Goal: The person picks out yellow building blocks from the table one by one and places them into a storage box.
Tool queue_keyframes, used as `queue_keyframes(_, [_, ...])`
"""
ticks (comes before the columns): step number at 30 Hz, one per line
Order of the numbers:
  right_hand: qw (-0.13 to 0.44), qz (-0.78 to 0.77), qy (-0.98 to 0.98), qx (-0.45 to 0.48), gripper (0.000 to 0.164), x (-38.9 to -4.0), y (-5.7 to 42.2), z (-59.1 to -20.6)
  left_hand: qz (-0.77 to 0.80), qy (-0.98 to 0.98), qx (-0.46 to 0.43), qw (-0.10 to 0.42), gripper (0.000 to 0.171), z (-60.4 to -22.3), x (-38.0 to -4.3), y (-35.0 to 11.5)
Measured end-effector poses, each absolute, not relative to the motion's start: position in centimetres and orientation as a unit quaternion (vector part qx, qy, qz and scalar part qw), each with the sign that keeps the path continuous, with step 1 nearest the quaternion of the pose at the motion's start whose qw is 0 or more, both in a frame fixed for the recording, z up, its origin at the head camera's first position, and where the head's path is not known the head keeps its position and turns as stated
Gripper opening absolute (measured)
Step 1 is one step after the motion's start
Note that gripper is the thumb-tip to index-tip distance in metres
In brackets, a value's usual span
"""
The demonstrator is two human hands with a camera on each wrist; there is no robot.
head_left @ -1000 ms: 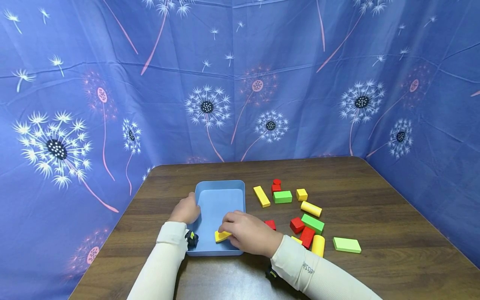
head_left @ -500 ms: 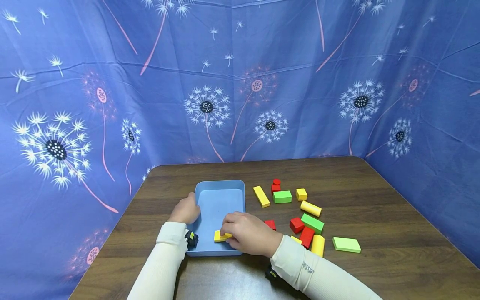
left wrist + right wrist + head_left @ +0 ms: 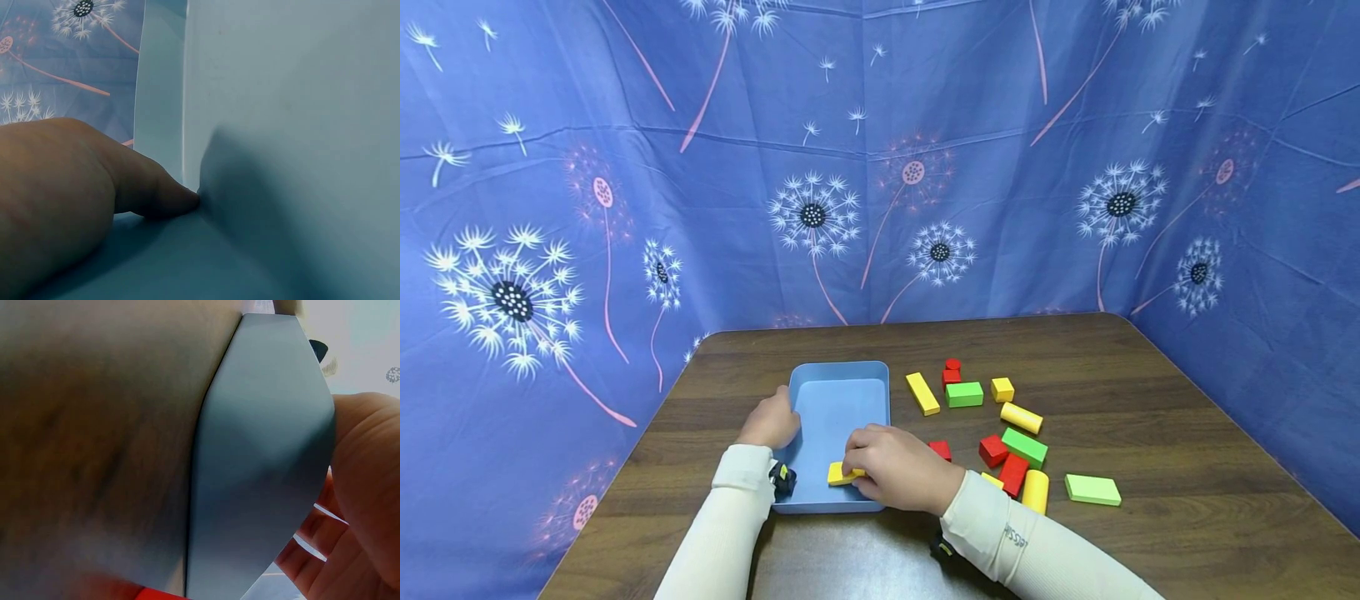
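A shallow blue plastic tray (image 3: 838, 396) lies on the table in front of me. My left hand (image 3: 769, 419) grips its left wall, the thumb (image 3: 159, 190) pressed inside the tray in the left wrist view; the other fingers are hidden outside. Over the near right part of the tray, my right hand (image 3: 904, 469) pinches a yellow block (image 3: 837, 474) low at the tray floor. Its right end is hidden under the fingers. In the right wrist view the tray's outer wall (image 3: 262, 456) covers the block, and curled fingers (image 3: 322, 531) show beyond it.
Right of the tray lie several toy blocks: a yellow bar (image 3: 922, 393), green blocks (image 3: 964, 394), red blocks (image 3: 992, 451), yellow cylinders (image 3: 1022, 417) and a light green slab (image 3: 1092, 490). A blue dandelion-print curtain (image 3: 880, 208) hangs behind the wooden table (image 3: 1187, 467).
The yellow block has turned slightly and lies straighter at the tray floor. My right hand has shifted a little to the right, while the left hand has kept its place.
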State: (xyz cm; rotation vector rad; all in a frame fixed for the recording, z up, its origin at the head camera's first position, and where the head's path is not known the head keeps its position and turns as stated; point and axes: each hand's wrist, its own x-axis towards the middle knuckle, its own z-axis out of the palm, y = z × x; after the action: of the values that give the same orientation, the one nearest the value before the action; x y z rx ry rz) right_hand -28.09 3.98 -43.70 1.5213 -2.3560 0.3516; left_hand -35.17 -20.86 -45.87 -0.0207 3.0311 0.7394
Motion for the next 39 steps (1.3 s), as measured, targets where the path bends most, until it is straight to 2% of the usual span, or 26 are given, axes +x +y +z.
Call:
queue_keyframes(13, [0.169,0.115,-0.818,0.537,0.006,-28.0,3.9,-43.6,0.242,0.97,-0.009,0.012,0.056,-46.0,-35.2,-20.9])
queue_keyframes(26, [0.197,0.115,-0.809,0.542,0.007,-28.1,4.1,-43.6,0.242,0.97,-0.011,0.011,0.056,-46.1,-35.3,-20.7])
queue_keyframes(39, [0.186,0.154,-0.835,0.494,0.008,-29.3,8.8,-42.0,0.236,0.972,-0.009,0.018,0.055,-45.8,-35.4,-21.0])
